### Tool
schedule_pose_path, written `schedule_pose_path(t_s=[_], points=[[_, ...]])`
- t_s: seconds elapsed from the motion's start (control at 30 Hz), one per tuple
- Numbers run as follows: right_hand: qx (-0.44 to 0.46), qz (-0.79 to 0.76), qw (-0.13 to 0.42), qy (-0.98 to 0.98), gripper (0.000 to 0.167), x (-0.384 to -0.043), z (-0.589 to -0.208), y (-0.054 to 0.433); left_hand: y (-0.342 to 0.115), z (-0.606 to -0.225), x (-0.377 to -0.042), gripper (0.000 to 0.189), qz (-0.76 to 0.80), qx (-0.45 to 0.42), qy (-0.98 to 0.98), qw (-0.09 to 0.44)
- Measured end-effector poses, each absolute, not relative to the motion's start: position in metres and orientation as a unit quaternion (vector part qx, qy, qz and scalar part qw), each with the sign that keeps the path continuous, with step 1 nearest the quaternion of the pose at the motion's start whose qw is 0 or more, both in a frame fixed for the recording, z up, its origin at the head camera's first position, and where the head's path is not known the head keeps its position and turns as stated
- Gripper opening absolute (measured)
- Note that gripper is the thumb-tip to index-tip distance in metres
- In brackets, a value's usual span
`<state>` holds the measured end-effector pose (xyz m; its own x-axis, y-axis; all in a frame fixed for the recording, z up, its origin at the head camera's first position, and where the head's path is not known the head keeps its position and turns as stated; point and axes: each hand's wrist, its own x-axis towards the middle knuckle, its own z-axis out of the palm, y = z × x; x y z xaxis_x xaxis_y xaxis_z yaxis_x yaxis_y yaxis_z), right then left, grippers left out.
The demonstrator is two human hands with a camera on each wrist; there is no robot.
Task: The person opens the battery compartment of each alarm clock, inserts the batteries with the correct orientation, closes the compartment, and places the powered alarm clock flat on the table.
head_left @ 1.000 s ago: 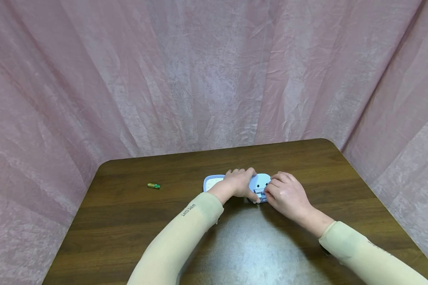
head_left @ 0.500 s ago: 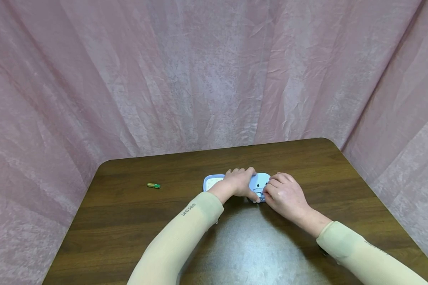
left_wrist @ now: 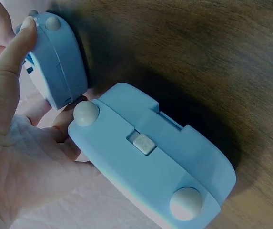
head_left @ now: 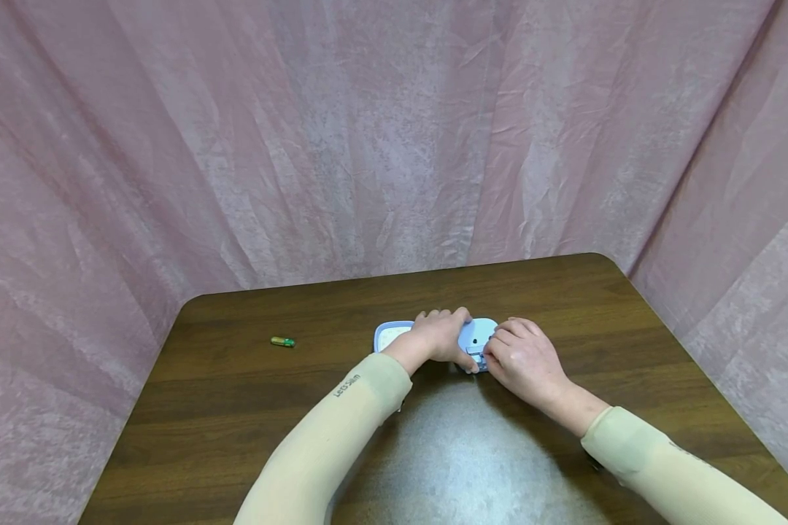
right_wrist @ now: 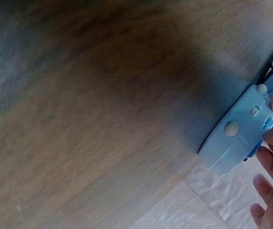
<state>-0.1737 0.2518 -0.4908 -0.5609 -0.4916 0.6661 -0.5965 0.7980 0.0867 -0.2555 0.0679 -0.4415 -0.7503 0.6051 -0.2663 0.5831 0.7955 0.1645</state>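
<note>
Two light blue, rounded plastic devices with white knobs and a white switch on one edge stand side by side. My left hand [head_left: 435, 338] holds the right-hand device [head_left: 478, 334], its thumb [left_wrist: 22, 45] along the near edge. That device shows two dark holes and an open recess that looks like a battery compartment. Curled fingers of my right hand [head_left: 524, 359] grip the device's right side at the recess; they hide what lies between the fingertips. The second device [left_wrist: 126, 129], with a white face and blue rim, lies by my left wrist, partly covered in the head view.
A green and gold battery [head_left: 282, 341] lies apart on the left of the brown wooden table [head_left: 223, 423]. Pink curtains [head_left: 381, 146] hang behind the table and along both sides.
My right hand has shifted very slightly left over the recess. My left hand stays in place on the device, and the battery on the table has not moved.
</note>
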Motion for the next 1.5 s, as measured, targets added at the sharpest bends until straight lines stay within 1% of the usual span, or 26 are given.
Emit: schedule_pose_path(t_s=[0.87, 1.2, 1.5], points=[[0.306, 0.102, 0.327, -0.888, 0.007, -0.1747, -0.4933, 0.2562, 0.0687, -0.4418, -0.2572, 0.092, 0.036, 0.315, 0.934, 0.165], [0.279, 0.120, 0.312, -0.900, 0.009, -0.1731, -0.4916, 0.2543, 0.0685, -0.4414, -0.2569, 0.092, 0.034, 0.315, 0.934, 0.164], [0.246, 0.147, 0.284, -0.915, 0.011, -0.1702, -0.4864, 0.2506, 0.0681, -0.4411, -0.2552, 0.092, 0.038, 0.314, 0.934, 0.168]])
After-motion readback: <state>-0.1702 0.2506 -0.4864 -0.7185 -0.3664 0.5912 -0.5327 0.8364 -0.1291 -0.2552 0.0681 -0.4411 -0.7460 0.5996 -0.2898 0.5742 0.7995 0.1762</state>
